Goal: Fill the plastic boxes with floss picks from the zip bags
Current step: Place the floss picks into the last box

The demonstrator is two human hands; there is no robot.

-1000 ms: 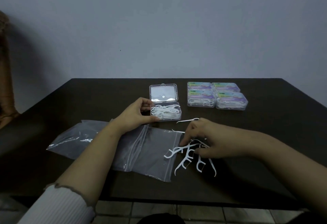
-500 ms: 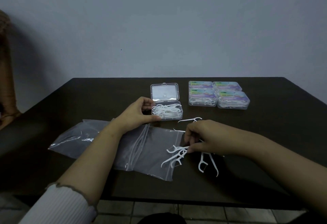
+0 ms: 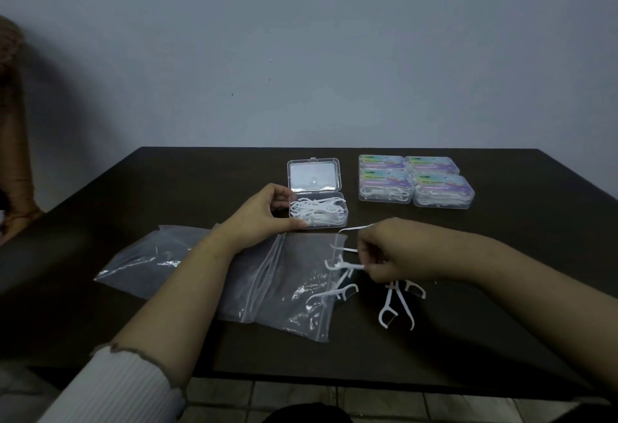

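**Right hand pinching a floss pick, left hand steadying the open box**

Nearest, the left forearm in a white ribbed sleeve (image 3: 110, 386) reaches over the zip bag (image 3: 267, 282) lying flat on the dark table (image 3: 501, 339). The right hand (image 3: 388, 252), knuckles up, has its fingertips closed on a floss pick (image 3: 344, 266) at the bag's mouth; loose picks (image 3: 394, 305) lie beneath it. Farther on, the left hand (image 3: 264, 215) grips the open box (image 3: 317, 210), partly filled with picks, at its left side. Beyond, to the right, sit four closed boxes (image 3: 416, 181).
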